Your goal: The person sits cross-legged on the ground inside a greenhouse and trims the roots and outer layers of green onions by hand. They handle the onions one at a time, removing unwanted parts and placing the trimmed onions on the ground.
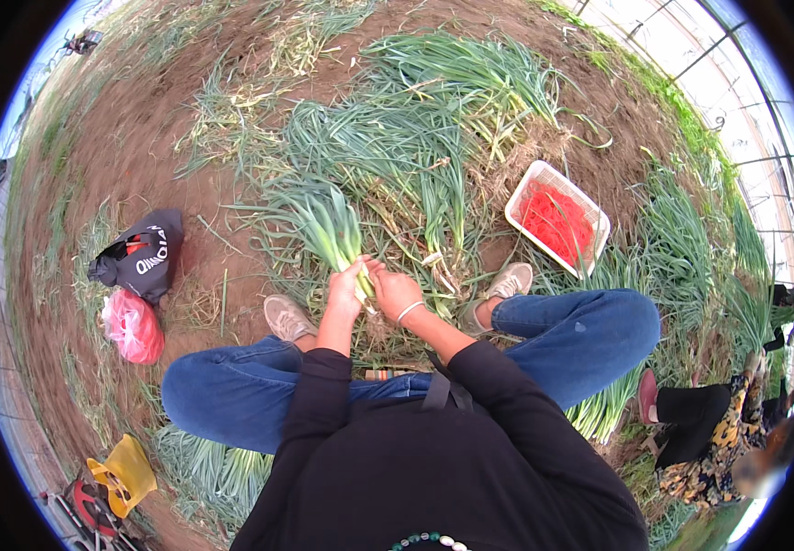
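Between my knees, my left hand (346, 288) grips a bunch of green onions (333, 231) around its pale lower stalks. My right hand (395, 290) is closed on the same stalks from the other side, close to the white root ends. The green leaves fan out up and to the left of my hands. Just beyond lies a large heap of loose green onions (397, 148) on the soil, its roots mostly towards me and to the right. Right of the heap stands a white plastic basket (522, 231) holding a tangle of red ties (556, 219).
A black bag (156, 251) and a pink plastic bag (136, 330) lie at left on the soil. Behind left are bundled green onions (221, 472) and a yellow bag (125, 475). More bundles (600, 413) lie behind right, near another person (713, 427).
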Demonstrator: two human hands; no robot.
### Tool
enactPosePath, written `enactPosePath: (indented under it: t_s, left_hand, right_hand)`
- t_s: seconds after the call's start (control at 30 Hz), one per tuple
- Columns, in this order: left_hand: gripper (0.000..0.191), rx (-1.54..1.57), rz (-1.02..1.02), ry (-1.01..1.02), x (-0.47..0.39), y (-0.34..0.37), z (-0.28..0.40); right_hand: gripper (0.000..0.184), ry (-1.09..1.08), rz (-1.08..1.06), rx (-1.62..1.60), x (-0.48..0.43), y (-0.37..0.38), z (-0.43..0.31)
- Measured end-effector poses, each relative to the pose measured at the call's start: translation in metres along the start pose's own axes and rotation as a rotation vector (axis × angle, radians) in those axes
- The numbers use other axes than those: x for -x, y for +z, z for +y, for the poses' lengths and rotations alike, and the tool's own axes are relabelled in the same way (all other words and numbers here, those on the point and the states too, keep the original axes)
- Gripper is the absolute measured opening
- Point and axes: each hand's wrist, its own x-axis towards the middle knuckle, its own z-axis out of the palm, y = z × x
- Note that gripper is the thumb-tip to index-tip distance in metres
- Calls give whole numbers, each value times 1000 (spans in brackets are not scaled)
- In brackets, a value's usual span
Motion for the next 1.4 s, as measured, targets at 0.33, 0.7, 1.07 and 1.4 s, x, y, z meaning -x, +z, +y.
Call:
enactPosePath:
  t_s: [0.33, 0.7, 1.07, 1.4]
  left_hand:
    - [15, 67, 90, 509, 44, 13, 129]
    - [10, 61, 268, -283, -28, -52, -6]
    - [8, 120, 188, -263, -22, -48, 2]
    - [9, -100, 84, -162, -13, -30, 4]
  right_hand:
    - [26, 310, -200, 125, 0, 2, 78]
    - [36, 679, -189, -164, -67, 4, 122]
    - [47, 771, 48, -30, -56, 14, 137]
    - [29, 3, -132, -413, -33, 19, 38]
